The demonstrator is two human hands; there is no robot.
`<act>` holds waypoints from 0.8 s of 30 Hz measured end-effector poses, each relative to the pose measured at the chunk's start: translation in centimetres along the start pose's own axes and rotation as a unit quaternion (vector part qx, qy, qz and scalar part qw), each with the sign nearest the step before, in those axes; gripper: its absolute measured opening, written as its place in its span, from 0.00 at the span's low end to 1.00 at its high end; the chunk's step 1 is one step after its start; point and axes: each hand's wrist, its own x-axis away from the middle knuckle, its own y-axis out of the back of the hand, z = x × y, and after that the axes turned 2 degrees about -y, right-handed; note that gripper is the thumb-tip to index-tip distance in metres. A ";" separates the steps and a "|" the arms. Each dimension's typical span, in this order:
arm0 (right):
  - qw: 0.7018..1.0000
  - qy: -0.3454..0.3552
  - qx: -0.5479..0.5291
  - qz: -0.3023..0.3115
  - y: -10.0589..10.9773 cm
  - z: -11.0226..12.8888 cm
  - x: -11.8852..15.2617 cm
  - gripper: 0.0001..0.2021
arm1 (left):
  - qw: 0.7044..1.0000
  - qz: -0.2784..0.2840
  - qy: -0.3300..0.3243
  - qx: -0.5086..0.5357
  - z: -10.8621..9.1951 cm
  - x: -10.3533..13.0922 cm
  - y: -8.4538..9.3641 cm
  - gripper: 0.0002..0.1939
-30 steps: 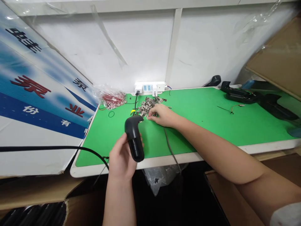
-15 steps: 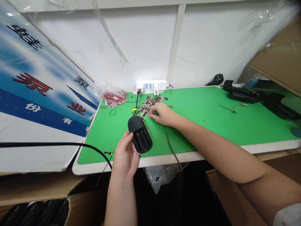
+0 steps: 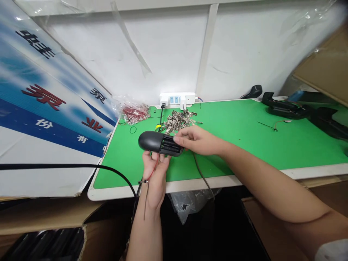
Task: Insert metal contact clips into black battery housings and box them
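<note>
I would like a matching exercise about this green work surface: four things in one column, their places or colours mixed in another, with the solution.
1. black plastic housing
2. small metal parts
3. power strip
4. clear plastic bag

A. white, with blue sockets
B. red contents inside
C. supported by the left hand
D. silvery, in a heap

Pairs: 1-C, 2-D, 3-A, 4-B

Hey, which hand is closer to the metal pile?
Right. The right hand is just in front of the metal pile, slightly to its right; the left hand is farther off, under the black casing.
</note>
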 end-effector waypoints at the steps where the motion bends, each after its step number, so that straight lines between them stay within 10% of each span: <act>1: 0.999 -0.005 -0.032 0.019 0.2 0.0 0.2 0.25 | 1.000 0.017 -0.012 -0.022 0.2 0.1 0.0 0.27; 8: 0.989 0.012 -0.148 0.024 2.8 0.3 0.4 0.20 | 0.986 0.127 -0.017 -0.105 0.5 0.2 2.1 0.35; 15: 0.966 -0.006 -0.257 -0.031 5.2 0.3 0.9 0.19 | 0.994 0.045 0.051 -0.088 -0.2 -0.3 2.2 0.11; 21: 0.979 0.031 -0.108 0.168 3.6 1.0 0.2 0.17 | 0.980 0.084 0.177 0.012 -2.0 -0.6 1.1 0.28; 24: 0.984 0.051 -0.042 0.168 1.7 1.0 -1.2 0.19 | 0.980 0.094 0.163 -0.060 -1.9 -0.4 1.0 0.24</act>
